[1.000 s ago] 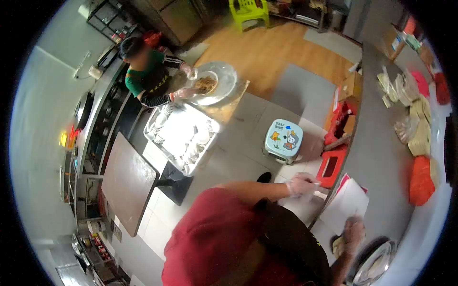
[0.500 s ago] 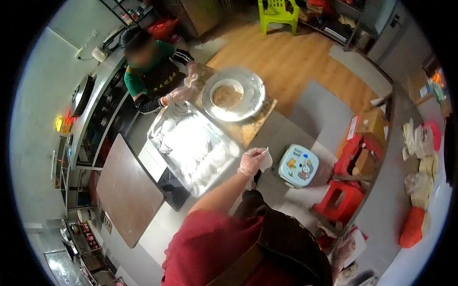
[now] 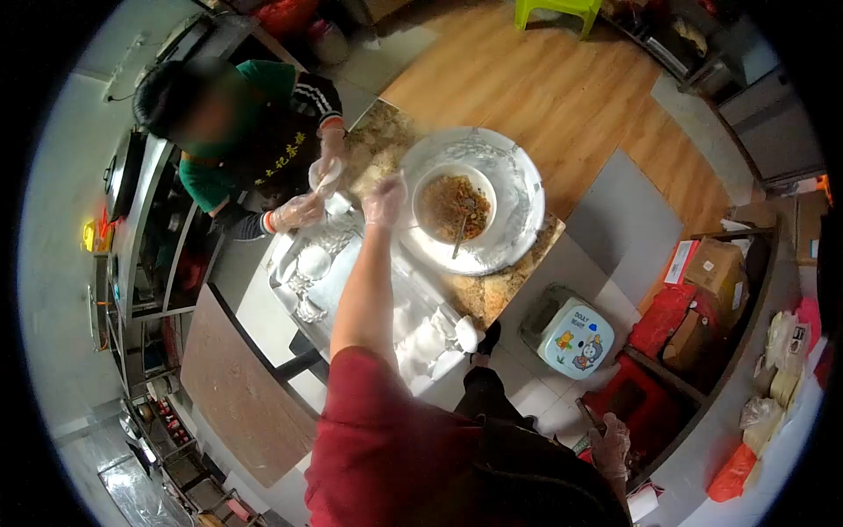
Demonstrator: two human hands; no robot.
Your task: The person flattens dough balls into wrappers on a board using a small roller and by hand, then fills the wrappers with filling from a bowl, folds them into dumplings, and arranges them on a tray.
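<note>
My gloved left hand point(image 3: 385, 200) reaches out over the far edge of the metal tray point(image 3: 358, 279), just left of a white bowl point(image 3: 493, 204). Its fingers look closed; what they hold, if anything, is too blurred to tell. The bowl contains brown, chopped filling point(image 3: 455, 206) and a spoon, and sits in a large round basin floured white point(image 3: 522, 176). White dough pieces point(image 3: 426, 342) lie in the tray. At the lower right, my gloved right hand point(image 3: 610, 446) has curled fingers beside a thin, stick-like object point(image 3: 587, 415).
Across the tray a co-worker point(image 3: 263, 140) in green holds a white wrapper point(image 3: 326, 176) in gloved hands. A lidded box point(image 3: 575, 338) stands on the floor. Right of it are a red stool point(image 3: 628, 395) and cardboard boxes point(image 3: 716, 268). A brown board point(image 3: 233, 386) is at left.
My left hand has moved from the right side toward the basin and the co-worker; the white sheet it held is no longer distinct. The view has shifted toward the tray. My right hand shows more clearly.
</note>
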